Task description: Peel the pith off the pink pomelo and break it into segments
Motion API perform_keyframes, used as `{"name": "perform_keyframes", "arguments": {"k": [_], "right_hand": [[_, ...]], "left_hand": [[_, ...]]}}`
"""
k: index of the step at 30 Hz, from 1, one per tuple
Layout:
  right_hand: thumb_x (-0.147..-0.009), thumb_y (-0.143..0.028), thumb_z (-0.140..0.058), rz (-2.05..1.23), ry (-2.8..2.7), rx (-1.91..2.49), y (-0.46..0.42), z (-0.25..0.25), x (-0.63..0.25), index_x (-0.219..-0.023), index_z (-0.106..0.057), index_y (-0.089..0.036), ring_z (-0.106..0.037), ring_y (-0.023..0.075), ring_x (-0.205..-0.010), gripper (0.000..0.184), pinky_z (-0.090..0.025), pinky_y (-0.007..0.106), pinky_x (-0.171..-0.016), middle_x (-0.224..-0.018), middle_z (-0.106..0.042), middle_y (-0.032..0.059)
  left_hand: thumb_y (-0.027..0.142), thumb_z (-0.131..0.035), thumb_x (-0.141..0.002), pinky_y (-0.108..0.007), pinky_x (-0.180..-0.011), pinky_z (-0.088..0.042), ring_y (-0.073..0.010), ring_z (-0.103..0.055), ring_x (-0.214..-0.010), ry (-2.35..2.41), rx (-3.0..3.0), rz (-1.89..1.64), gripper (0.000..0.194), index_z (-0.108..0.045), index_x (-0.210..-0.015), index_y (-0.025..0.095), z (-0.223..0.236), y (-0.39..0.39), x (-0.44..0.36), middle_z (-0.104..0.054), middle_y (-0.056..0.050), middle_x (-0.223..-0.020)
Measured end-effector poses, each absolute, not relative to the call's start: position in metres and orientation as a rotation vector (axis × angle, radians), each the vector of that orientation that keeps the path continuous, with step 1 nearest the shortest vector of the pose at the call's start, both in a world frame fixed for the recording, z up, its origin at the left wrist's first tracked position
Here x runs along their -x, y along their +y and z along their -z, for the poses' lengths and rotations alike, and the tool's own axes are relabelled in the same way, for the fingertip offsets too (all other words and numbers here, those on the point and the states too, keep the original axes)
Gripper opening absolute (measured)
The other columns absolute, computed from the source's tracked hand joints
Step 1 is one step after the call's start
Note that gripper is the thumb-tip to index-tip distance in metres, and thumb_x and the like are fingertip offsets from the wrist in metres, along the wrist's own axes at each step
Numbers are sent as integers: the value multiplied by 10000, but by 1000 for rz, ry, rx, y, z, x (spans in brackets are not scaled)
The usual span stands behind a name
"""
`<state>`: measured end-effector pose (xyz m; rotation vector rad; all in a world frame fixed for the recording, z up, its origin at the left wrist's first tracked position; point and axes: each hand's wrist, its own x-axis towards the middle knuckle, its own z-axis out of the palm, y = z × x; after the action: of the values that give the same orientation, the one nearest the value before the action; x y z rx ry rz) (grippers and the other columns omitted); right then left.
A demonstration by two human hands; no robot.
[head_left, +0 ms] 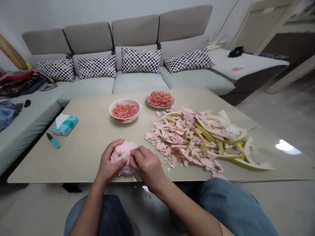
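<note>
A round pomelo (124, 151), stripped of its yellow rind and covered in pale pink pith, rests near the table's front edge. My left hand (109, 160) is wrapped round its left side, thumb across the front. At its right side, my right hand (145, 162) has its fingers curled and pinched against the pith; what lies between the fingertips is hidden. Behind the fruit stands a white bowl (113, 115) of pink pomelo flesh pieces. A dark-rimmed plate (149, 102) farther back carries more of the same flesh.
A large heap of yellow rind strips and pink pith (197, 137) spreads over the right of the table (93, 121). At the left lie a blue tissue pack (69, 124) and a small teal-handled knife (54, 142). A grey sofa (137, 82) with checkered cushions stands behind.
</note>
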<state>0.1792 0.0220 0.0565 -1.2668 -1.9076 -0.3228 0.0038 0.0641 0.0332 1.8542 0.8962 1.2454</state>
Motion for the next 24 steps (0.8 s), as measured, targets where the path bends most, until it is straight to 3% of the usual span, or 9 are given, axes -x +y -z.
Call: {"name": "perform_keyframes", "arguments": {"k": [7, 11, 17, 20, 24], "right_hand": [[-786, -71, -626, -405, -1618, 1249, 28, -67, -197, -779, -701, -170, -624, 124, -627, 124, -497, 216, -588, -698, -661, 9], [-826, -130, -641, -691, -1582, 1207, 21, -72, -205, -891, -721, -184, -670, 124, -698, 116, -545, 209, -608, -835, -698, 28], [-876, -157, -618, -354, -1773, 1287, 12, -70, -198, -981, -707, -193, -676, 156, -759, 142, -540, 269, -706, -936, -709, 55], [-887, -133, -573, -196, -1840, 1299, 17, -67, -194, -915, -712, -184, -676, 168, -753, 151, -522, 267, -687, -878, -719, 59], [-830, -118, -578, -294, -1584, 1324, 31, -65, -208, -826, -714, -181, -654, 156, -647, 150, -519, 255, -619, -746, -713, 35]], "left_hand": [[351, -752, -807, -443, -1119, -402, -264, -542, -1283, 904, -1898, -1236, 471, -589, -1234, 238, -32, 62, -3, -605, -112, -1335], [357, -744, -811, -452, -1114, -408, -272, -544, -1283, 900, -1912, -1245, 465, -588, -1231, 233, -32, 61, -3, -609, -119, -1328], [351, -728, -821, -468, -1109, -418, -277, -547, -1287, 925, -1927, -1235, 439, -586, -1218, 229, -36, 60, -5, -613, -125, -1319], [341, -724, -819, -471, -1110, -420, -277, -549, -1286, 930, -1945, -1218, 434, -586, -1216, 231, -37, 60, -5, -611, -121, -1321], [323, -713, -829, -467, -1113, -413, -272, -545, -1287, 926, -1942, -1211, 419, -582, -1217, 238, -36, 62, -4, -608, -115, -1317]]}}
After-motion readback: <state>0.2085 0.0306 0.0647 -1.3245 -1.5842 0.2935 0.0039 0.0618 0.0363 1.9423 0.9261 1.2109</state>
